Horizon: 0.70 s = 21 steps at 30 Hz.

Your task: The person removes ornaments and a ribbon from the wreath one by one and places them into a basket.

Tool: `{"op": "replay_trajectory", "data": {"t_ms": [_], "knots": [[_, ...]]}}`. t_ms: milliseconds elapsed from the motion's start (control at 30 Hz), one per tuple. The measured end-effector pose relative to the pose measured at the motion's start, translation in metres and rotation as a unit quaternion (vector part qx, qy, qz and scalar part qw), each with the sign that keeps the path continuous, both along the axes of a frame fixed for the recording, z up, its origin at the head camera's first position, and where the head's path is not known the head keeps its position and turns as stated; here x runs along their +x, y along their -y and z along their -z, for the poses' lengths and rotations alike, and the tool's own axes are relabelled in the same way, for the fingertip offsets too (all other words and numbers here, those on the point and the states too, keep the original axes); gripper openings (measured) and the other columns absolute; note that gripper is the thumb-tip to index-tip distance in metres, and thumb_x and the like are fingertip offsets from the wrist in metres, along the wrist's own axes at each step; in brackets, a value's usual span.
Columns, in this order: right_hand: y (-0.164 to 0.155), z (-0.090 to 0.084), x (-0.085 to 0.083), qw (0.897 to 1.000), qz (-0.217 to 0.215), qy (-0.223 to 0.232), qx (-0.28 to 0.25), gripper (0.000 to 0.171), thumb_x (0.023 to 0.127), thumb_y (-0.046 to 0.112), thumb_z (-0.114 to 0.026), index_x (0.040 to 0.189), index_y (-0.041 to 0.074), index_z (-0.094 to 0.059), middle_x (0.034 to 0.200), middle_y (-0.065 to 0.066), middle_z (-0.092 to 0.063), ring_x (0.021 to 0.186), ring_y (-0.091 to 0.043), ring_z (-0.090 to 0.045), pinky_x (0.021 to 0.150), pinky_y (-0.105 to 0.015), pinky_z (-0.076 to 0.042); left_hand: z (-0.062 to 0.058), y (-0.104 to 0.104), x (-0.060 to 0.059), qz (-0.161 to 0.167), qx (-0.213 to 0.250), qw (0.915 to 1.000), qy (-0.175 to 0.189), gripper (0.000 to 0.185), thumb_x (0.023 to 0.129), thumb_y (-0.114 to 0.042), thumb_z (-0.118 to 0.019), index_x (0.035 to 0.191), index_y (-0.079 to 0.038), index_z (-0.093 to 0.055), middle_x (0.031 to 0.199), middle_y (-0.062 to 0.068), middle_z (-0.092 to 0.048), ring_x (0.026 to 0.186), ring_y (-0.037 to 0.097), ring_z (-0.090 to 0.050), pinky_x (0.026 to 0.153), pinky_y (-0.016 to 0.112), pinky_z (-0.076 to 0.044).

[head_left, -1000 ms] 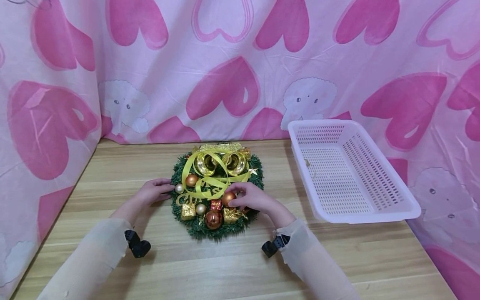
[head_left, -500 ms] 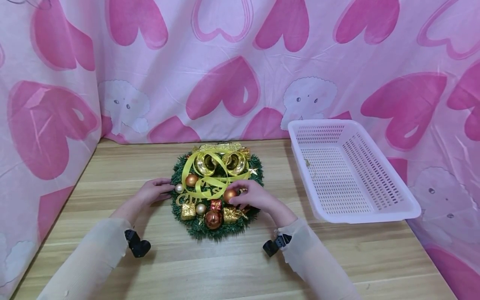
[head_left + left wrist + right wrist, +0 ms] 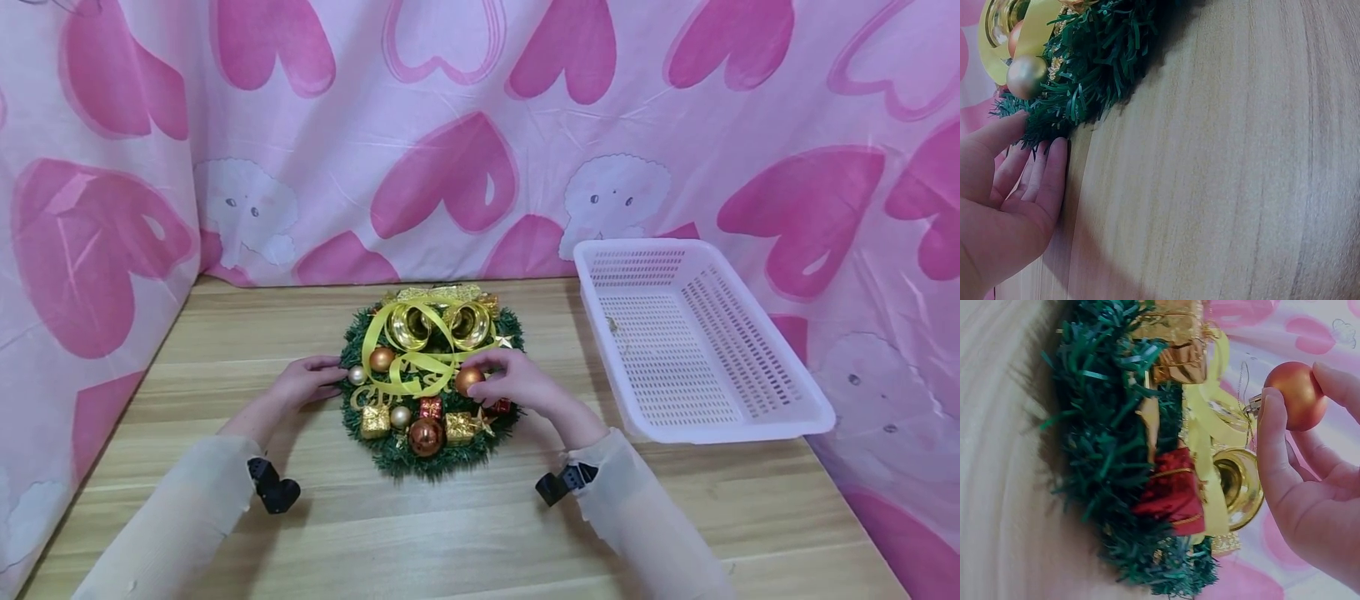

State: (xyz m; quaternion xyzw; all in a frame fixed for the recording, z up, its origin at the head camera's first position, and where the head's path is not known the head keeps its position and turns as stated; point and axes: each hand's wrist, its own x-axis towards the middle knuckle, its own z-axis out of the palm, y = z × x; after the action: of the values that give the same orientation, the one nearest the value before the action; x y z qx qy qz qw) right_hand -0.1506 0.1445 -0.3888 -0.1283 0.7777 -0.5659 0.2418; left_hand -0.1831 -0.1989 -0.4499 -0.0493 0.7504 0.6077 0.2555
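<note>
I see my right hand (image 3: 517, 385) pinching an orange bauble (image 3: 468, 380) above the wreath (image 3: 431, 379); only the left wrist view shows my left hand (image 3: 1016, 187) flat, fingers straight, touching its needles.

wreath (image 3: 431, 383) on table (image 3: 480, 533), centre | basket (image 3: 697, 342) right of wreath | curtain (image 3: 480, 125) behind both

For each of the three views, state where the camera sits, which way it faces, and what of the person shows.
Head: above, facing forward and down at the wreath, white basket, both hands, both sleeves.
Left wrist: low by the table, facing the wreath's edge; left hand touches it.
Right wrist: low beside the wreath, facing across it; right hand pinches an orange ball.
Shared: the wreath shows in all three views.
</note>
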Motion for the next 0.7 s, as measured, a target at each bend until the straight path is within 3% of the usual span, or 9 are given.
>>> {"op": "replay_trajectory", "data": {"t_ms": [300,533,700], "knots": [[-0.008,-0.021,0.003,1.000,0.015,-0.005,0.008,0.046,0.080,0.006,-0.068,0.123,-0.003,-0.055,0.107,-0.022,-0.064,0.076,-0.017,-0.065,0.072,-0.033,-0.061,0.001,0.000,0.000,0.007,-0.002,1.0000,-0.002,0.065,0.095,-0.017,-0.053,0.143,0.011,-0.018,0.145,0.032,-0.026,0.085,-0.006,-0.058,0.094,0.023,-0.053],[-0.022,-0.038,0.003,1.000,0.024,-0.015,0.001,0.046,0.081,0.009,-0.067,0.124,-0.002,-0.054,0.108,-0.021,-0.063,0.084,-0.033,-0.065,0.079,-0.043,-0.059,0.001,0.000,0.000,0.008,0.001,1.0000,-0.002,0.064,0.096,-0.016,-0.052,0.143,0.011,-0.017,0.147,0.033,-0.022,0.087,-0.005,-0.058,0.094,0.023,-0.053],[-0.034,-0.051,0.003,0.999,0.037,-0.014,-0.018,0.045,0.082,0.008,-0.065,0.123,-0.006,-0.052,0.105,-0.015,-0.062,0.080,-0.023,-0.063,0.076,-0.036,-0.060,-0.001,0.000,0.001,0.008,0.004,1.0000,0.000,0.064,0.096,-0.016,-0.051,0.143,0.011,-0.017,0.147,0.033,-0.021,0.086,-0.006,-0.058,0.094,0.023,-0.053]]}}
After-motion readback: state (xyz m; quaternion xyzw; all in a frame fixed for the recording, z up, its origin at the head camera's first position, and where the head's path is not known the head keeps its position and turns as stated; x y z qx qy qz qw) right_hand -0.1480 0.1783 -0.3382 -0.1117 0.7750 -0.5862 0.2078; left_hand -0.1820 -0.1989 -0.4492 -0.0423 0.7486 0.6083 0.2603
